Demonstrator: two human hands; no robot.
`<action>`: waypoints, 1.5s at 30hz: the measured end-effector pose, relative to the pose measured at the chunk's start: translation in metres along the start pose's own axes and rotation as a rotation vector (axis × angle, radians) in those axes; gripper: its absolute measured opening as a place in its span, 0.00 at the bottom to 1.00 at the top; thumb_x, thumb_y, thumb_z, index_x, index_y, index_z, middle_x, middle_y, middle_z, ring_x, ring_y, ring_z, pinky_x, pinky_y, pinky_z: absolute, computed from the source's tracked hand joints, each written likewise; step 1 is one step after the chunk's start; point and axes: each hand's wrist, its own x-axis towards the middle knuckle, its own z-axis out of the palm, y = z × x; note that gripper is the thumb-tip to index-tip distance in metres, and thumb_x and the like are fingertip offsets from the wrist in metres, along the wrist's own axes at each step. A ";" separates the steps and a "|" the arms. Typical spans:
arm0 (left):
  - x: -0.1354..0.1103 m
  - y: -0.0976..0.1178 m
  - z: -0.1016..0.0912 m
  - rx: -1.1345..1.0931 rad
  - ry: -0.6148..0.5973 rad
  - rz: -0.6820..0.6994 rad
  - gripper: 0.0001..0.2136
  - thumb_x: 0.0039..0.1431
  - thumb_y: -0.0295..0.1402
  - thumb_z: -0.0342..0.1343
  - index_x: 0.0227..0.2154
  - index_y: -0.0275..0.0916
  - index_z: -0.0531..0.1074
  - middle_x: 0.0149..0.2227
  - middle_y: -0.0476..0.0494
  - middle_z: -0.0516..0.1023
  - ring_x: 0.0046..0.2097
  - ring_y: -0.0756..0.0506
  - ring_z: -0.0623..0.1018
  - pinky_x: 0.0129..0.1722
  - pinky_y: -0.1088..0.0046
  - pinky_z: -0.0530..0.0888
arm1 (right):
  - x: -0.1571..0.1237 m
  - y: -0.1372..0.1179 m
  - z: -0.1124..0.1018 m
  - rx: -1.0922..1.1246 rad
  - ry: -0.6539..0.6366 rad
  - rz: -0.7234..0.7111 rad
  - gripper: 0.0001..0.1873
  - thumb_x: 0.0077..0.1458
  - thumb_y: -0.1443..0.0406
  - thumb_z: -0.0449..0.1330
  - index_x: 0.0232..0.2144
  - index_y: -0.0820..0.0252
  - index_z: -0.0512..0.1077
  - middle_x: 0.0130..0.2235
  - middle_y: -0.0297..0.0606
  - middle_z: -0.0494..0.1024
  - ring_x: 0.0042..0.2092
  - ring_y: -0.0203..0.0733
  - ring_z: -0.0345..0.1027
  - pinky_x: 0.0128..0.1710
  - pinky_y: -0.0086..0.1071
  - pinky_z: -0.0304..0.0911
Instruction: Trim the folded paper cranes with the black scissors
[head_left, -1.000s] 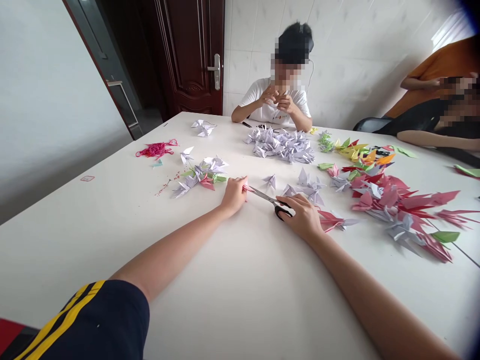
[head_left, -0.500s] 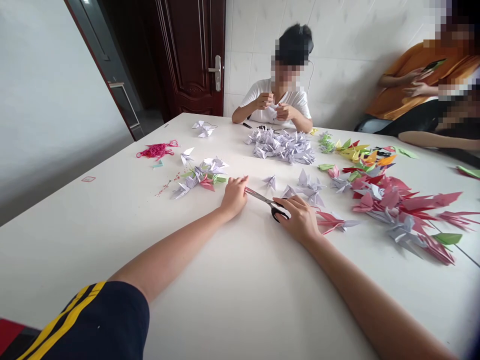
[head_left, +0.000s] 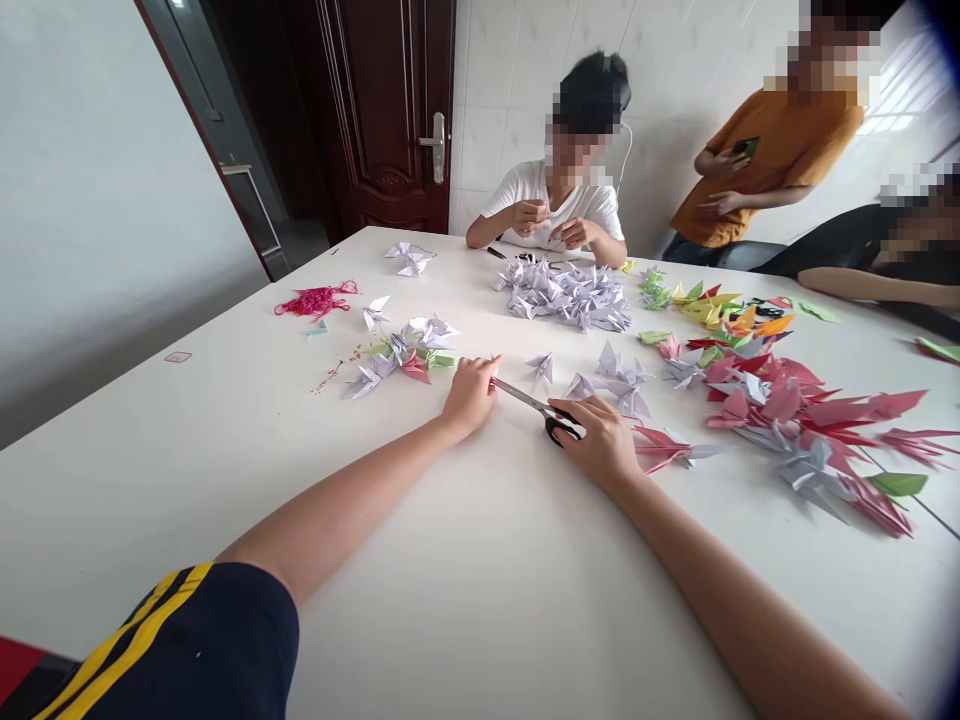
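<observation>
My right hand (head_left: 600, 435) grips the black handles of a pair of scissors (head_left: 529, 400), its blades aimed left. The blade tips reach my left hand (head_left: 472, 390), whose fingers are closed in a pinch. A bit of pink shows at those fingertips, too small to name. Left of this hand lies a cluster of folded paper cranes (head_left: 409, 350) in white, green and pink. Beyond the scissors sits a single white paper crane (head_left: 541, 367). A pink and white paper crane (head_left: 671, 447) rests just right of my right hand.
A tangle of pink string (head_left: 315, 300) lies at the table's left. A pile of white cranes (head_left: 562, 292) is before a person in a white shirt (head_left: 517, 190). Pink and coloured cranes (head_left: 795, 390) spread along the right. A person in an orange shirt (head_left: 780, 140) stands behind.
Both my hands and the scissors stay almost in place. The person in orange at the back right is more upright and further left, holding a phone. The seated person's hands have shifted slightly.
</observation>
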 end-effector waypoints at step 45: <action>0.008 -0.007 -0.003 -0.516 0.140 -0.225 0.15 0.56 0.17 0.54 0.44 0.36 0.78 0.44 0.40 0.82 0.45 0.45 0.80 0.48 0.69 0.75 | 0.004 -0.002 -0.001 0.164 -0.040 0.301 0.19 0.47 0.63 0.61 0.43 0.51 0.81 0.38 0.37 0.82 0.38 0.47 0.76 0.38 0.39 0.69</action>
